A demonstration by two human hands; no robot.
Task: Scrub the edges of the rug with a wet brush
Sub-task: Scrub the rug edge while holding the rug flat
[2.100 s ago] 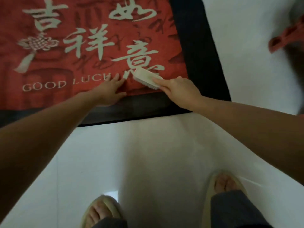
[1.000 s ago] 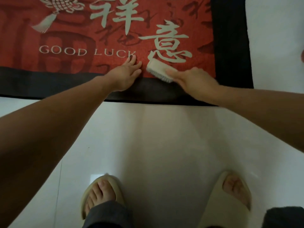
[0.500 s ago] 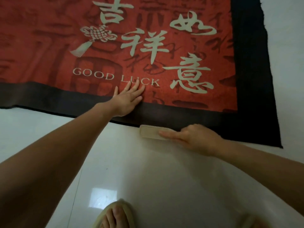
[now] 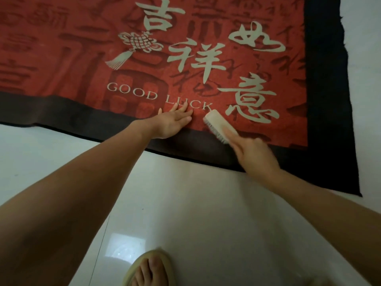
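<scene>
Near edge of rug: dark border [image 4: 68, 118] runs left-right, just near of the brush.
Brush [image 4: 219, 125]: bristles on the red field, long axis slanting far-left.
Right hand [image 4: 254, 155]: fingers curled round brush's near end.
Left hand [image 4: 175, 123]: flat, pressing rug [image 4: 82, 58].

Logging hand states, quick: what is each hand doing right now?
Left hand: open, fingers flat, pressing on the rug.
Right hand: closed round the brush, which sits bristles down on the rug near its dark border.
</scene>
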